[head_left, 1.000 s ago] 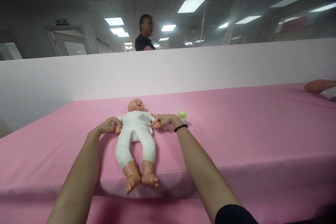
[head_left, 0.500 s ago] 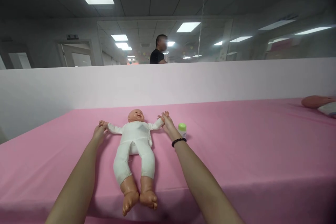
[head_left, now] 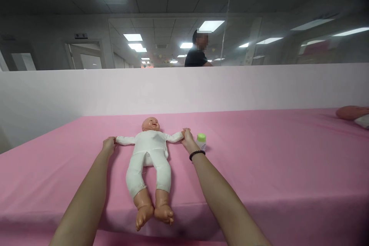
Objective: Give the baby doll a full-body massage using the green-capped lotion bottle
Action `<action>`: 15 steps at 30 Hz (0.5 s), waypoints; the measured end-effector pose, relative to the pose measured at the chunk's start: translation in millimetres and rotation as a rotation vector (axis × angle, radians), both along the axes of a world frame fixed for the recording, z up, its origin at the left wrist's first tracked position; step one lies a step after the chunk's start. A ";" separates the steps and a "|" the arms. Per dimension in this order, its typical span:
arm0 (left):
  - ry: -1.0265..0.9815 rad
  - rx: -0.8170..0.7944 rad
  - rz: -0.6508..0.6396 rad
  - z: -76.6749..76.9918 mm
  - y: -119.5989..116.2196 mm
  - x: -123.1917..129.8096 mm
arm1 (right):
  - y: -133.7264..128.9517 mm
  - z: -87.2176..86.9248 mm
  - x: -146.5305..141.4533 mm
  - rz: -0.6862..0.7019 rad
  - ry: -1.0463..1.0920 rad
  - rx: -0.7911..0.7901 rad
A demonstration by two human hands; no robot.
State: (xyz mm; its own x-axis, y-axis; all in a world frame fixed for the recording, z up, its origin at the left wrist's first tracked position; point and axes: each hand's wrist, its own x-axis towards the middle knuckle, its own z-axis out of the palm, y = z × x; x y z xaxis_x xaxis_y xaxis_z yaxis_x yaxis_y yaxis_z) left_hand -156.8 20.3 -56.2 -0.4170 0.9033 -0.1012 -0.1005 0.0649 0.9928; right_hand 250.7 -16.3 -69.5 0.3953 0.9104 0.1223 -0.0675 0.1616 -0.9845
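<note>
A baby doll (head_left: 151, 144) with a white cloth body lies on its back, its bare feet toward me and its arms spread out sideways. My left hand (head_left: 109, 145) is closed around the doll's hand on the left side. On the other side, my right hand (head_left: 188, 140), with a dark beaded bracelet (head_left: 197, 154) at the wrist, grips the doll's other hand. Both doll hands are mostly hidden by my fingers. Just right of my right hand stands a small bottle (head_left: 201, 142) with a green cap, partly covered by my wrist.
A pink sheet (head_left: 273, 153) covers the table. Behind it runs a low white partition (head_left: 230, 88) with clear glass above. Part of another doll (head_left: 350, 112) lies at the far right edge. Beyond the glass is a person (head_left: 197, 52) in a dark top.
Both doll arms are now stretched straighter out to the sides, and my hands cover more of the doll's hands. Behind the glass, the person has moved right. The view has shifted slightly.
</note>
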 end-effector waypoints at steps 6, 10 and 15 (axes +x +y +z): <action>-0.007 -0.009 0.003 -1.9 1.2 -2.2 | 6.9 2.6 -0.5 -0.064 0.082 -0.098; -0.017 -0.016 0.008 -2.3 1.6 -3.7 | 2.1 7.0 -0.9 -0.089 0.061 -0.098; -0.028 -0.023 0.028 0.1 1.1 -3.4 | -25.1 5.9 -3.9 0.015 -0.077 0.034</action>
State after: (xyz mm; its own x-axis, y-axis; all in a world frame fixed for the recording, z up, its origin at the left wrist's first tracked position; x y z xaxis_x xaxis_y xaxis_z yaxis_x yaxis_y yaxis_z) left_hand -160.1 21.3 -56.1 -0.4387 0.8886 -0.1339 -0.1301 0.0846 0.9879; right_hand 246.7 -41.4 -63.6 0.3703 0.9108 0.1824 0.0053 0.1943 -0.9809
